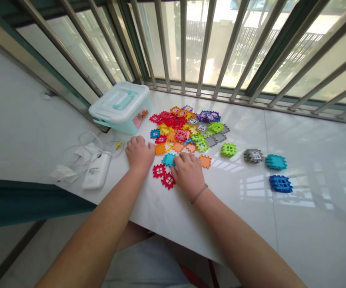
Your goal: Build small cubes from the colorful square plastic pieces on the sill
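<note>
My left hand (139, 153) rests on the white surface at the left edge of a loose pile of plastic interlocking tiles (177, 124). Its fingers are curled in and their tips are hidden; its thumb side lies near an orange tile (160, 149). At the front of the pile, my right hand (188, 172) is closed, with a bit of a green tile (181, 158) showing at its fingertips. Beside those fingers lies a cyan tile (168, 159). Two red window tiles (164, 176) are just left of the right hand, and a pale orange tile (205, 161) is to its right.
Stacks of green (228, 149), grey (253, 155), cyan (276, 162) and blue tiles (281, 183) stand to the right. A lidded plastic box (120, 105) is at back left. A white power bank (97, 171) with cables lies left. Window bars (201, 52) border the back.
</note>
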Motion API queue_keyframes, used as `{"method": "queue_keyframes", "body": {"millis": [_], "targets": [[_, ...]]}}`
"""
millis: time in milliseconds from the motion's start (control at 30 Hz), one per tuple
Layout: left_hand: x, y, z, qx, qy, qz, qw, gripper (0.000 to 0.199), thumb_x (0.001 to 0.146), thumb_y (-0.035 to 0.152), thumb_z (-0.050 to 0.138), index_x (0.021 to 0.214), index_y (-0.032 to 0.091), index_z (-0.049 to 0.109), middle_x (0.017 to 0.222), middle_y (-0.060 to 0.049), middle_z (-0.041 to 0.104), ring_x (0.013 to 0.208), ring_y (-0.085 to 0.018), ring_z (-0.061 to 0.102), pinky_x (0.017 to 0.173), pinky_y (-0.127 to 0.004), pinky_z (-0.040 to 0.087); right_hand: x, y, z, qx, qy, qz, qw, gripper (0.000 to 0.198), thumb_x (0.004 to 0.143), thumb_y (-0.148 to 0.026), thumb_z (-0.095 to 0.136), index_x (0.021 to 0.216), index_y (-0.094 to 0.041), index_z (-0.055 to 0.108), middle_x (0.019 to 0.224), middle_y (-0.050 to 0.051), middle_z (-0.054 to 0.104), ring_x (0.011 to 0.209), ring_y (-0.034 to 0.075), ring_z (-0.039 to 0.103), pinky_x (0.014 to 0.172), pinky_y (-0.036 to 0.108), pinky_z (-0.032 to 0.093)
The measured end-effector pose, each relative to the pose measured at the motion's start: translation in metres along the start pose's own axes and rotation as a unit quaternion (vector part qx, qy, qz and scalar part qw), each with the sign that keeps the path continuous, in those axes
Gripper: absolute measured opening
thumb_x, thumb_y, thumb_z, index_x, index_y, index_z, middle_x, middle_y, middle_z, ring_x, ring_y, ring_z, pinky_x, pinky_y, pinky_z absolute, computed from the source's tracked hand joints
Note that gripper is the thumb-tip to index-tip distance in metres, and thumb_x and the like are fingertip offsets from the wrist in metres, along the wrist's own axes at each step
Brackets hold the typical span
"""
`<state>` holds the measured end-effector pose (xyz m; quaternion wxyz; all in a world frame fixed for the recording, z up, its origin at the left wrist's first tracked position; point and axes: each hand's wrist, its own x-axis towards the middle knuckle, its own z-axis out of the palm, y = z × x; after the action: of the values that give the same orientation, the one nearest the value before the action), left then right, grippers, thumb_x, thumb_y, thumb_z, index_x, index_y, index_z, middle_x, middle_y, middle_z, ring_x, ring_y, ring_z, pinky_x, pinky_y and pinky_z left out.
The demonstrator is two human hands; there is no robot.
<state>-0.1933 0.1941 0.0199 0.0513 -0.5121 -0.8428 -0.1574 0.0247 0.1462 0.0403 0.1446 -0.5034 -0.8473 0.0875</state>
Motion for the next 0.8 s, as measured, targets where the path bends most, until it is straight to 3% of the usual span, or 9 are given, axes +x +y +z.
{"method": "queue_keyframes", "body": {"millis": [800], "targets": [[0.0007, -0.0017, 0.0034, 0.016, 0.01, 0.004, 1.0, 0.031, 0.1, 0.037, 0.054, 0.121, 0.017, 0.064, 0.135, -0.022, 0.063, 0.129, -0.042, 0.057, 0.106, -0.054, 0.048, 0.0074, 0.0031, -0.0003, 0.046, -0.01, 0.029, 0.998, 0.024, 0.102, -0.046, 0.074, 0.115, -0.025, 0.073, 0.13, 0.01, 0.071, 0.126, 0.031, 0.057, 0.116, 0.049, 0.035]]}}
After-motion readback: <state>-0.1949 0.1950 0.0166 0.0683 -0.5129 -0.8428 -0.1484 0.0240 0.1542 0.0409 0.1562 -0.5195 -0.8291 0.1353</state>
